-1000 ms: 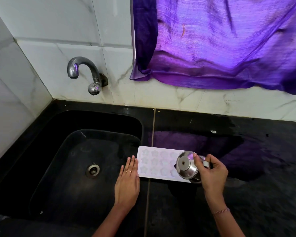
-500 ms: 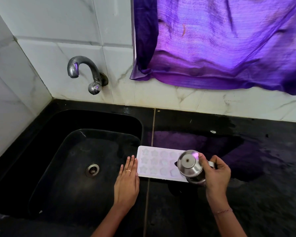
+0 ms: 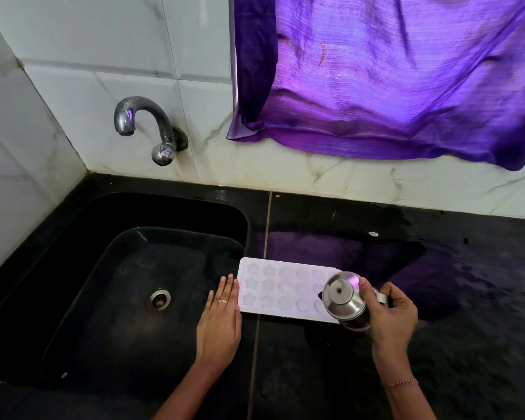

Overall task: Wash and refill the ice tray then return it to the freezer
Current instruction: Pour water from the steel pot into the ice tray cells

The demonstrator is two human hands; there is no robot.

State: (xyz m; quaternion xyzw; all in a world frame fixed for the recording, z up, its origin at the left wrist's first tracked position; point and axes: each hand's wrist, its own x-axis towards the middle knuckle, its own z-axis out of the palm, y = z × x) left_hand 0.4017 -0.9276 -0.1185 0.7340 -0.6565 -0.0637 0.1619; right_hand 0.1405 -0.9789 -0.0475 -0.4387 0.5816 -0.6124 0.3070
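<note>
So the tray (image 3: 281,289) is sitting flat on the black desk (image 3: 437,344), lower middle of the frame, its left end right at the edge of the sink (image 3: 119,268). Left hand (image 3: 220,322) lies flat beside that end, fingers (image 3: 225,291) straight and pressed together, touching the tray's edge to steady it. Right hand (image 3: 391,313) has its fingers wrapped around a steel jug (image 3: 344,301), tipped over the tray's right end.

My read: washing looks done, since the tap (image 3: 146,125) in the upper left isn't running and the sink is bare. We're in the refill part. Can't tell how many star cells have water, and I can't make out an actual stream. Still left: finish filling, then carry it level to the freezer, which isn't in view.
</note>
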